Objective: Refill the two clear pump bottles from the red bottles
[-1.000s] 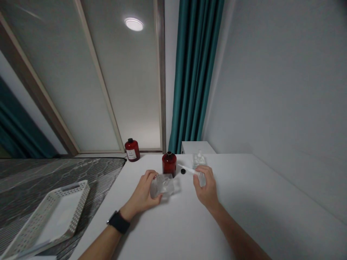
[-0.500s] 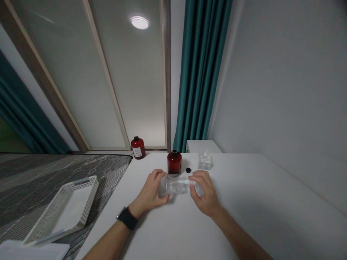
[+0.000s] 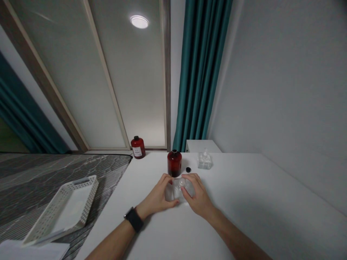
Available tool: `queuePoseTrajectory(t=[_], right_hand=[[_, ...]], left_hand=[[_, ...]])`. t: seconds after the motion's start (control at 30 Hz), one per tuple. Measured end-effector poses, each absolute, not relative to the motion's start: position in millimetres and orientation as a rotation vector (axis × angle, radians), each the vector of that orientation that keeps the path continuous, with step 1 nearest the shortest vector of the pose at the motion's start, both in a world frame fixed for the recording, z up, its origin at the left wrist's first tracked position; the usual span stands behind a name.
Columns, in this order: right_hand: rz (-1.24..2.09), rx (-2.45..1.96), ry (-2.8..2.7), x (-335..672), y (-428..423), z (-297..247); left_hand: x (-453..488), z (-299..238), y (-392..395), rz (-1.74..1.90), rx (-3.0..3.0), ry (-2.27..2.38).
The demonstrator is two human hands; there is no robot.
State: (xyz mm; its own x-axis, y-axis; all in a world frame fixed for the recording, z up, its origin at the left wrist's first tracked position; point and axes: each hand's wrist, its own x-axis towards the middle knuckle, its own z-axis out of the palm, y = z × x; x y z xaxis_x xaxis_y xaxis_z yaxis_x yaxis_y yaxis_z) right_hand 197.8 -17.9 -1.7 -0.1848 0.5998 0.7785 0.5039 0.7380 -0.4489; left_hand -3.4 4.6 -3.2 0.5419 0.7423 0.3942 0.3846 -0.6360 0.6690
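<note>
A clear glass bottle [image 3: 175,193] is between my two hands, just in front of the open-necked dark red bottle [image 3: 174,164]. My left hand [image 3: 162,195], with a black watch on its wrist, curls its fingers and thumb round the left side of the glass. My right hand [image 3: 197,196] closes its thumb and fingers on a small round clear stopper [image 3: 182,182] at the top of that bottle. Whether the stopper is seated in the neck I cannot tell. A black cap [image 3: 188,169] lies beside the red bottle.
Another clear glass bottle [image 3: 205,161] with a clear top stands at the back right. A capped red bottle [image 3: 138,148] with a white label is at the table's far left corner. A white perforated basket [image 3: 92,193] lies on the grey surface at left.
The clear glass thing, stretched sideways between my hands before, now looks shorter and more upright. My left hand has moved right and my right hand left, bringing them closer together and slightly nearer me.
</note>
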Motion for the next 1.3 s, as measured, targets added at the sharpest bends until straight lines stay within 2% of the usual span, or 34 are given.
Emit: queuePoseTrajectory(t=[0.4, 1.3], right_hand=[[0.287, -1.079, -1.775, 193, -16, -10], [0.827, -0.916, -1.759, 208, -17, 5]], left_hand=[[-6, -3, 6, 0.945, 2.247, 0.929], [-9, 2, 7, 0.866, 2.253, 0.842]])
